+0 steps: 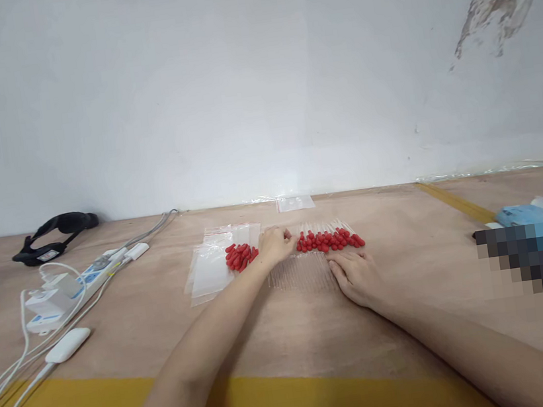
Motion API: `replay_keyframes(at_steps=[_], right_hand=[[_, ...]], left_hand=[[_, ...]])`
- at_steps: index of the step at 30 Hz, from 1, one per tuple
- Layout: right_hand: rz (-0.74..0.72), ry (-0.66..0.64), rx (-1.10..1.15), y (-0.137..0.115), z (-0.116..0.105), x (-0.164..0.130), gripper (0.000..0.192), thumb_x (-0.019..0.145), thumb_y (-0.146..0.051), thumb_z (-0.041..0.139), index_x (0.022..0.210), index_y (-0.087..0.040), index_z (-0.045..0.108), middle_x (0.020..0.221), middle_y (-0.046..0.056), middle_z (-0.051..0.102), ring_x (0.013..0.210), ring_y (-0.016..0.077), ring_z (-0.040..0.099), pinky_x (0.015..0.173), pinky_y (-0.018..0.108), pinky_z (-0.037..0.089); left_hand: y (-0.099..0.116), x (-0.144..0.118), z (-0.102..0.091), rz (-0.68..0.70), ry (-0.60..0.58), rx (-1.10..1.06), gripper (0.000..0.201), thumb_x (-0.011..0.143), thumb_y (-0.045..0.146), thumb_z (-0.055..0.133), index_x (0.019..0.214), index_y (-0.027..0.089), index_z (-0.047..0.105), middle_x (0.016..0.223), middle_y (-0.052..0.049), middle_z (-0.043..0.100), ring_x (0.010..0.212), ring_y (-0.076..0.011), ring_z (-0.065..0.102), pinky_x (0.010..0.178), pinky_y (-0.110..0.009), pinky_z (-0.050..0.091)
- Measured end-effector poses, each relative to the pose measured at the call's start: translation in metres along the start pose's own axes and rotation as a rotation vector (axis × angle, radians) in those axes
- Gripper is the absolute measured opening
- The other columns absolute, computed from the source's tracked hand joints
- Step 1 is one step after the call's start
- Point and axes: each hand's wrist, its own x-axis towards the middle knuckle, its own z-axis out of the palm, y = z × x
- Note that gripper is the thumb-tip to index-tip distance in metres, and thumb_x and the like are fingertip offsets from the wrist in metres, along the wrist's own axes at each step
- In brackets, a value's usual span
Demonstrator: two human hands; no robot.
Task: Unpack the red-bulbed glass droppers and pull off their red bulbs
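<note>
My left hand [277, 244] is over the table between two groups of red rubber bulbs. Its thumb and fingers are pinched together, and what they hold, if anything, is too small to make out. My right hand [356, 276] lies flat, fingers stretched out, at the right end of a row of thin clear tubes [298, 276]. Just beyond it, several red bulbs [331, 240] form a band, with slender clear tubes [327, 226] pointing toward the wall. Left of my left hand, a small heap of loose red bulbs [239, 257] rests partly on clear plastic bags [207, 268].
On the left are a power strip [94, 277] with chargers, white cables [26, 356], a white device [69, 345] and a black strap-like headset [55, 235]. A small plastic bag [295, 203] lies by the wall. At right is a blue packet [528, 215] beside a pixelated area.
</note>
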Motion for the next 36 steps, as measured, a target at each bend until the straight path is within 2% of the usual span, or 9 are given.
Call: replay_keyframes(at_steps=[5,12,15,18,22,24,27,30,36], right_hand=[[0.059,0.012,0.062,0.008,0.003,0.003,0.028,0.086,-0.023,0.032,0.091,-0.02,0.06,0.092,0.004,0.065,0.089,0.0164,0.056,0.079,0.031,0.031],[0.152,-0.044,0.116,0.015,0.006,0.007,0.027,0.086,-0.026,0.033,0.092,-0.02,0.059,0.091,0.004,0.064,0.087,0.0169,0.056,0.077,0.031,0.034],[0.151,-0.038,0.179,0.017,0.007,0.007,0.026,0.085,-0.025,0.034,0.091,-0.019,0.059,0.09,0.004,0.064,0.086,0.0177,0.056,0.079,0.033,0.036],[0.116,0.062,0.233,0.021,0.01,0.008,0.024,0.084,-0.026,0.037,0.095,-0.017,0.057,0.093,0.007,0.062,0.087,0.0192,0.055,0.078,0.034,0.04],[-0.004,0.282,0.257,0.022,0.012,0.009,0.029,0.082,-0.029,0.043,0.107,-0.016,0.051,0.104,0.012,0.054,0.099,0.0218,0.05,0.082,0.037,0.042],[-0.086,0.321,0.237,0.018,0.009,0.009,0.035,0.082,-0.03,0.045,0.115,-0.016,0.048,0.111,0.013,0.051,0.106,0.022,0.047,0.088,0.038,0.041],[-0.246,0.277,0.139,0.009,0.0,0.008,0.046,0.081,-0.034,0.048,0.124,-0.017,0.042,0.122,0.013,0.047,0.114,0.0226,0.042,0.094,0.04,0.036],[-0.424,0.186,0.029,0.0,-0.007,0.005,0.05,0.081,-0.039,0.048,0.127,-0.02,0.041,0.127,0.01,0.046,0.118,0.0233,0.038,0.099,0.043,0.029],[-0.61,0.099,-0.023,-0.01,-0.005,0.001,0.031,0.084,-0.03,0.046,0.114,-0.025,0.053,0.098,0.004,0.064,0.103,0.019,0.05,0.099,0.048,0.022]], left_hand=[[0.013,0.013,0.014,-0.127,-0.052,-0.075,0.034,0.069,0.05,0.056,0.062,0.018,0.063,0.074,-0.008,0.065,0.078,-0.0224,0.059,0.07,-0.03,0.041],[0.011,0.018,0.025,-0.257,-0.045,-0.203,0.028,0.07,0.041,0.056,0.056,0.017,0.061,0.06,-0.005,0.063,0.064,-0.0192,0.059,0.06,-0.027,0.04],[0.009,0.015,0.021,-0.258,-0.02,-0.271,0.032,0.073,0.04,0.051,0.054,0.016,0.059,0.055,-0.003,0.06,0.059,-0.0173,0.058,0.055,-0.026,0.038],[0.002,0.005,0.008,-0.219,0.019,-0.348,0.03,0.075,0.039,0.049,0.058,0.015,0.058,0.059,-0.002,0.06,0.059,-0.0149,0.057,0.055,-0.024,0.039],[-0.012,-0.026,-0.015,-0.159,0.048,-0.463,0.025,0.072,0.04,0.054,0.07,0.015,0.058,0.07,-0.002,0.064,0.065,-0.014,0.058,0.058,-0.023,0.042],[-0.017,-0.047,-0.024,-0.107,0.029,-0.606,0.024,0.07,0.039,0.057,0.068,0.015,0.055,0.071,-0.003,0.064,0.065,-0.0143,0.059,0.058,-0.023,0.043],[-0.021,-0.077,-0.03,0.019,0.009,-0.748,0.023,0.069,0.034,0.059,0.061,0.015,0.049,0.075,-0.004,0.062,0.068,-0.0139,0.058,0.061,-0.024,0.045],[-0.023,-0.098,-0.028,0.151,-0.016,-0.734,0.022,0.07,0.029,0.059,0.058,0.015,0.048,0.077,-0.005,0.061,0.07,-0.0132,0.057,0.064,-0.025,0.046],[-0.03,-0.112,-0.016,0.327,-0.079,-0.645,0.017,0.071,0.026,0.058,0.061,0.015,0.049,0.078,-0.005,0.061,0.069,-0.0127,0.057,0.065,-0.026,0.046]])
